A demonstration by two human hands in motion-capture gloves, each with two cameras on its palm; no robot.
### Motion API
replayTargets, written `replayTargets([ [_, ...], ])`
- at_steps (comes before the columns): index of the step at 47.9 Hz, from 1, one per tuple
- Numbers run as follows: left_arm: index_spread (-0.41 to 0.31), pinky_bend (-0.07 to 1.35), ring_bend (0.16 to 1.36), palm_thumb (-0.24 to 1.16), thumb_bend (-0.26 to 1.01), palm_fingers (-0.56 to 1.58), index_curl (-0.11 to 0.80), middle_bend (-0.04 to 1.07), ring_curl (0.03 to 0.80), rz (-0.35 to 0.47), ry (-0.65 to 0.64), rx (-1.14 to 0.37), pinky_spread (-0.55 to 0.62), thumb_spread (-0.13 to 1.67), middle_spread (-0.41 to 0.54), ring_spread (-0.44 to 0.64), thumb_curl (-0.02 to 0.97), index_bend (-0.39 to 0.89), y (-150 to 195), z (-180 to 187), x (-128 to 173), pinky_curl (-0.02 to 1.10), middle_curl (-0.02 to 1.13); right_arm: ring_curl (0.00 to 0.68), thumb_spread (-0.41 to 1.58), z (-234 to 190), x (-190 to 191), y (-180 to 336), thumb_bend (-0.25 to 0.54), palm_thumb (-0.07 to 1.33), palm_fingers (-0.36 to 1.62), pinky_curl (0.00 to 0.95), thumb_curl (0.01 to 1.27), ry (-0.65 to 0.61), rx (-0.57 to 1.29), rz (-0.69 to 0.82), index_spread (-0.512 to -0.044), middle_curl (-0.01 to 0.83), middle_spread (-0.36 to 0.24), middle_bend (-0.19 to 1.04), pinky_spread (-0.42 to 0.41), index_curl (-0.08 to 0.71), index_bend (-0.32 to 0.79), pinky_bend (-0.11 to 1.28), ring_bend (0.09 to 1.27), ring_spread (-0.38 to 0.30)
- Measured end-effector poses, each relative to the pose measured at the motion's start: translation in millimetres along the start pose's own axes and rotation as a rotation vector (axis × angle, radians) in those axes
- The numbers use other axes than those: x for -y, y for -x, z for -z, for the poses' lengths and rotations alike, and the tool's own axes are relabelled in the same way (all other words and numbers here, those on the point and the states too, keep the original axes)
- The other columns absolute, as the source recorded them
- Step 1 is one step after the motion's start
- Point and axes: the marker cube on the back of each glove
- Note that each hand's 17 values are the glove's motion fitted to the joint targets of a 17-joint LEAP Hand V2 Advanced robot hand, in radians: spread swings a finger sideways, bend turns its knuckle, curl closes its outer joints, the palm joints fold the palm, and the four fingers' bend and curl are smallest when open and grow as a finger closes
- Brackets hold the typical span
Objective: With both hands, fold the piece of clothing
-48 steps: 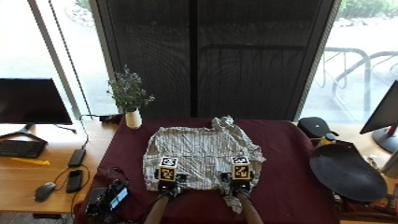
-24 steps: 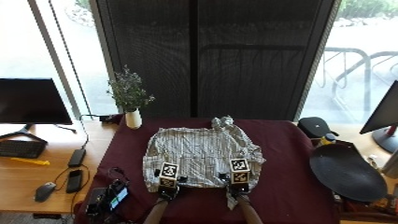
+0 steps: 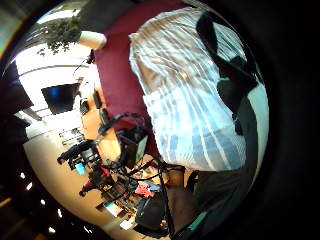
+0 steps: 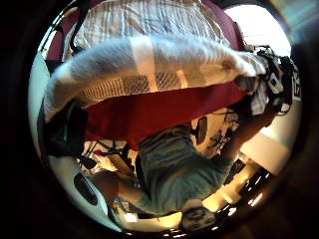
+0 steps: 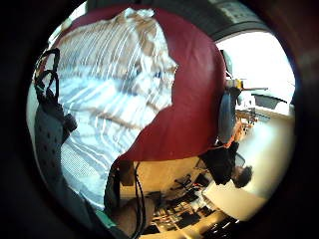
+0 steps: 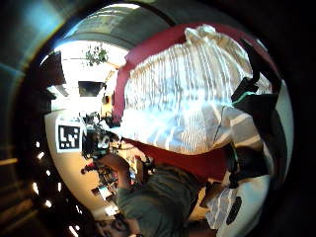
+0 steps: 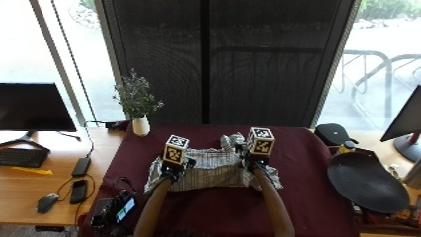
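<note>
Shirt [image 7: 214,170], one, half-folded on table [image 7: 309,197], both arms outstretched, left hand [image 7: 172,168] and right hand [image 7: 253,160] each pinching its hem.

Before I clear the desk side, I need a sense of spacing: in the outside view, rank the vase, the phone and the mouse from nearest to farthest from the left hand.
Measured from the left hand, which grips the striped shirt:
1. White vase, beyond the hand, at the table's far left corner.
2. Phone, on the wooden desk to the left.
3. Mouse, farther left, near the desk's front edge.
</note>
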Motion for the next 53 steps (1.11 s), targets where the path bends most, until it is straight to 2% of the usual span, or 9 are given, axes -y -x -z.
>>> replayTargets([
  [4,-0.308,0.15,0.60,0.76,0.01,1.21,0.452,0.47,0.391,0.092,0.028,0.016,-0.12,1.24,-0.347,-0.37,0.359,0.19,11,18,45,0.30,0.50,0.427,0.96,30,52,19,0.004,1.09,1.29,0.365,0.48,-0.126,-0.020,0.019,-0.272,0.428,-0.191,0.32,-0.297,0.319,0.11,0.53,0.69,-0.250],
  [10,-0.305,0.12,0.63,0.79,0.02,1.17,0.467,0.49,0.404,0.282,-0.048,0.079,-0.11,1.31,-0.349,-0.37,0.345,0.20,28,50,76,0.29,0.51,0.436,0.94,64,91,56,-0.013,1.10,1.28,0.372,0.47,-0.231,-0.188,-0.025,-0.279,0.445,-0.199,0.35,-0.312,0.315,0.12,0.55,0.71,-0.252],
  [21,-0.302,0.10,0.68,0.81,0.02,1.16,0.495,0.51,0.428,0.288,-0.200,-0.020,-0.07,1.38,-0.346,-0.38,0.321,0.20,37,4,162,0.25,0.52,0.441,0.91,25,173,75,-0.018,1.11,1.29,0.376,0.45,-0.324,-0.296,-0.137,-0.292,0.456,-0.210,0.36,-0.320,0.318,0.14,0.56,0.71,-0.249],
  [25,-0.301,0.11,0.70,0.81,0.02,1.16,0.502,0.51,0.436,0.283,-0.258,-0.112,-0.06,1.39,-0.346,-0.37,0.314,0.20,36,-11,166,0.23,0.52,0.443,0.89,15,167,70,-0.029,1.09,1.29,0.378,0.44,-0.322,-0.346,-0.176,-0.293,0.462,-0.214,0.37,-0.330,0.322,0.14,0.56,0.72,-0.245],
  [30,-0.257,0.14,0.68,0.78,-0.01,0.98,0.461,0.56,0.435,0.400,-0.370,-0.132,-0.01,1.37,-0.331,-0.34,0.308,0.06,50,-18,162,0.23,0.54,0.424,0.87,20,156,63,-0.059,1.00,1.15,0.386,0.42,-0.330,-0.322,-0.174,-0.298,0.459,-0.218,0.34,-0.291,0.315,0.12,0.60,0.64,-0.246],
  [37,-0.199,0.21,0.67,0.75,-0.02,0.85,0.390,0.54,0.442,0.412,-0.564,-0.081,0.03,1.31,-0.293,-0.28,0.310,0.04,55,-7,162,0.27,0.54,0.410,0.88,56,145,29,-0.058,0.87,1.00,0.392,0.38,-0.617,-0.147,-0.223,-0.306,0.426,-0.231,0.20,-0.211,0.305,0.12,0.61,0.56,-0.235],
  [42,-0.171,0.26,0.65,0.74,-0.02,0.75,0.347,0.47,0.431,0.389,-0.656,0.010,0.06,1.27,-0.262,-0.24,0.316,0.05,56,-4,158,0.30,0.52,0.399,0.95,37,101,-22,-0.006,0.89,0.98,0.376,0.38,-0.398,-0.102,-0.386,-0.305,0.415,-0.221,0.17,-0.166,0.303,0.13,0.57,0.53,-0.213],
  [47,-0.156,0.28,0.64,0.73,-0.02,0.72,0.321,0.43,0.423,0.338,-0.691,0.022,0.08,1.24,-0.243,-0.21,0.321,0.08,42,-12,147,0.32,0.51,0.401,1.02,6,97,-75,-0.006,0.91,0.88,0.381,0.40,-0.385,0.027,-0.411,-0.298,0.405,-0.184,0.15,-0.102,0.297,0.10,0.57,0.51,-0.171],
  [53,-0.158,0.26,0.62,0.67,-0.03,0.73,0.315,0.40,0.407,0.267,-0.693,-0.007,0.10,1.22,-0.232,-0.19,0.319,0.12,20,-36,153,0.33,0.49,0.410,1.10,-22,28,-101,-0.040,0.83,0.75,0.395,0.39,-0.194,0.152,-0.480,-0.288,0.381,-0.134,0.14,-0.028,0.264,0.05,0.64,0.53,-0.118],
])
